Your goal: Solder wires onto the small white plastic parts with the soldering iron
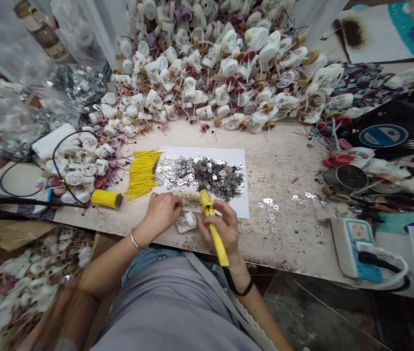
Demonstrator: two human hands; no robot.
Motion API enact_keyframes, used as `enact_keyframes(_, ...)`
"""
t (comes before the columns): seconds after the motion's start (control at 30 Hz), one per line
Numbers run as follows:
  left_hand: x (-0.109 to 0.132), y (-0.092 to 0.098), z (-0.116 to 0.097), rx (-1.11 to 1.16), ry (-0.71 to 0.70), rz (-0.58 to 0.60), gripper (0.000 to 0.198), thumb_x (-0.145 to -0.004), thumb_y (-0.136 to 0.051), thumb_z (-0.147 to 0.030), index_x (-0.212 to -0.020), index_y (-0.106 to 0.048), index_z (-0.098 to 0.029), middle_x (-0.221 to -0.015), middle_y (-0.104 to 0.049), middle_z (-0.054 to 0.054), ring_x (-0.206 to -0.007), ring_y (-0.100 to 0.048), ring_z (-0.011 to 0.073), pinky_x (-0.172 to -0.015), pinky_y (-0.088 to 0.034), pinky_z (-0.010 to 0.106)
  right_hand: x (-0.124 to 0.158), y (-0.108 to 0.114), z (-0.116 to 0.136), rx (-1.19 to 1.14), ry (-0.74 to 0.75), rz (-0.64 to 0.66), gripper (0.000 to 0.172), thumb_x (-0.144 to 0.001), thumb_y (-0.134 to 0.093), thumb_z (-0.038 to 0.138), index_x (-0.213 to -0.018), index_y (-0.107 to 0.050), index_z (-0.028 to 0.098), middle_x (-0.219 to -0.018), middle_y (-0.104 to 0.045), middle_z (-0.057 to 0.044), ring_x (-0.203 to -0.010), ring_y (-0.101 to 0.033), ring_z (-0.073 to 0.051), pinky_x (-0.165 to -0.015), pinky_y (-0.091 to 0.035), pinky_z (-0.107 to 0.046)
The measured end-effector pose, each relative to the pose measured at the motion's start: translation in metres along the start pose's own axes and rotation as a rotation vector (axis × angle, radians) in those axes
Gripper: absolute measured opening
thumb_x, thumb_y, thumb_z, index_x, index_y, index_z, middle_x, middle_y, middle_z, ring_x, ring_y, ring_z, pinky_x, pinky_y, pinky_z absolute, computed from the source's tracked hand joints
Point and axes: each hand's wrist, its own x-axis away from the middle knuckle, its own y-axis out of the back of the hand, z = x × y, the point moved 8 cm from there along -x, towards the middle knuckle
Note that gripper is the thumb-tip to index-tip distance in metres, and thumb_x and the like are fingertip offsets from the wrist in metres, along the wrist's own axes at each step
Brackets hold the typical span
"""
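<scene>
The right hand (221, 226) holds a yellow-handled soldering iron (209, 225) in a narrow, pen-style grip, with the fingers closed around the handle and the forward end angled toward the metal pile. A black cord (233, 282) runs from the rear of the handle past the right wrist.

The left hand (161, 213) sits just left of the iron, with the fingers curled inward. A small white plastic housing (187, 223) lies on the wooden workbench (283, 195) below and between the hands. It is not possible to tell whether the left hand is gripping anything.

Directly ahead of the grip, a sheet of white paper (238, 165) carries a heap of small silver metal terminals (199, 175). A fanned bundle of yellow wires (143, 174) lies to the left of this heap. A strip of tan granular material (190, 198) lies just beyond the left fingertips.

Left of the grip is a yellow cylindrical bundle (106, 199). Farther ahead is a large heap of white plastic parts (207, 63). To the right, near the bench edge, is a blue-and-white power socket (356, 248).
</scene>
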Motion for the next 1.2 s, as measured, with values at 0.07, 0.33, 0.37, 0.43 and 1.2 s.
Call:
enact_keyframes(0.07, 0.001, -0.005, 0.001, -0.011, -0.014, 0.025, 0.023, -0.083, -0.050, -0.018, -0.085, -0.073, -0.019, -0.092, -0.072, 0.007, -0.090, -0.063, 0.0238, -0.078, -0.037, 0.035, -0.010, -0.001, -0.014, 0.063, -0.014, 0.010, 0.020, -0.078, -0.063, 0.006, -0.090, -0.060, 0.021, -0.128, -0.045, -0.007, -0.116, -0.056, -0.021, -0.086, -0.061, -0.031)
enact_keyframes(0.33, 0.006, 0.014, 0.029, 0.027, -0.039, -0.187, 0.022, -0.088, -0.052, -0.024, -0.093, -0.073, -0.020, -0.096, -0.070, 0.008, -0.091, -0.061, 0.0244, -0.079, -0.038, 0.036, -0.012, -0.017, -0.035, 0.080, -0.024, 0.173, 0.042, -0.084, -0.048, 0.001, -0.116, -0.055, 0.027, -0.142, -0.035, -0.006, -0.129, -0.045, -0.023, -0.098, -0.054, -0.038)
enact_keyframes(0.37, 0.005, 0.021, 0.040, -0.005, 0.011, -0.240, 0.022, -0.088, -0.051, -0.023, -0.093, -0.072, -0.019, -0.096, -0.070, 0.009, -0.091, -0.061, 0.0254, -0.079, -0.038, 0.038, -0.011, -0.016, -0.033, 0.064, -0.003, 0.169, 0.041, -0.084, -0.049, 0.002, -0.115, -0.055, 0.027, -0.141, -0.036, -0.006, -0.128, -0.046, -0.023, -0.098, -0.055, -0.038)
enact_keyframes(0.43, 0.001, 0.032, 0.061, -0.066, 0.078, -0.331, 0.020, -0.088, -0.052, -0.022, -0.095, -0.071, -0.018, -0.097, -0.070, 0.010, -0.094, -0.060, 0.0278, -0.080, -0.036, 0.040, -0.010, -0.016, -0.027, 0.037, 0.039, 0.154, 0.036, -0.083, -0.052, 0.004, -0.111, -0.056, 0.027, -0.139, -0.040, -0.006, -0.125, -0.049, -0.023, -0.095, -0.056, -0.038)
enact_keyframes(1.2, -0.027, -0.003, -0.028, 0.161, -0.205, 0.003, 0.018, -0.084, -0.053, -0.020, -0.077, -0.069, -0.018, -0.082, -0.072, 0.003, -0.082, -0.061, 0.0204, -0.086, -0.031, 0.039, 0.044, 0.078, 0.017, 0.064, -0.092, -0.003, 0.041, -0.075, -0.061, 0.007, -0.113, -0.062, 0.022, -0.109, -0.069, -0.005, -0.093, -0.070, -0.024, -0.071, -0.064, -0.035)
